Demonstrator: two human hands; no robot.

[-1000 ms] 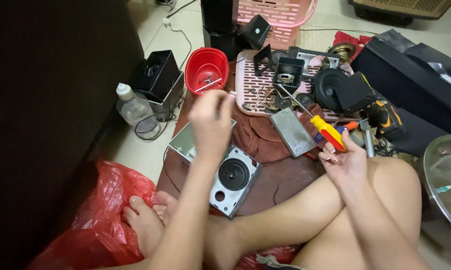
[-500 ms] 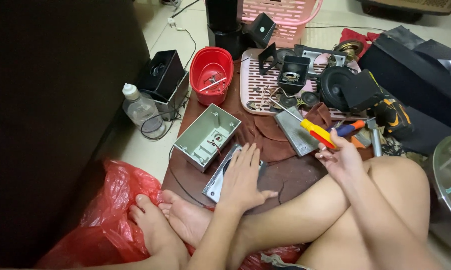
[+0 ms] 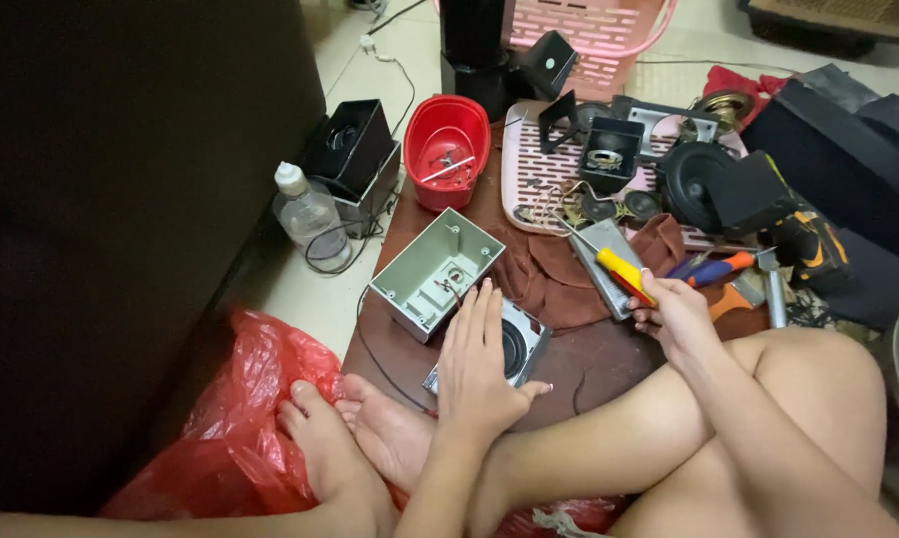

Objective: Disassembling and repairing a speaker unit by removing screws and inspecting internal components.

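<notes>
Illumination is moderate, diffuse indoor light from above. Shadows under the left hand [image 3: 479, 364] and legs are soft. The dark panel [image 3: 121, 229] at left is underexposed, showing no detail. Mild glare marks the red plastic bag [image 3: 255, 418] and clear bottle [image 3: 310, 214]. Focus is acceptable centrally; edges soften slightly.

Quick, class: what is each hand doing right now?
Left hand: open, flat on the speaker panel.
Right hand: closed, holding the yellow-handled screwdriver.

One red bowl [image 3: 448, 149], one bottle [image 3: 310, 214], two baskets [image 3: 589, 30].
</notes>
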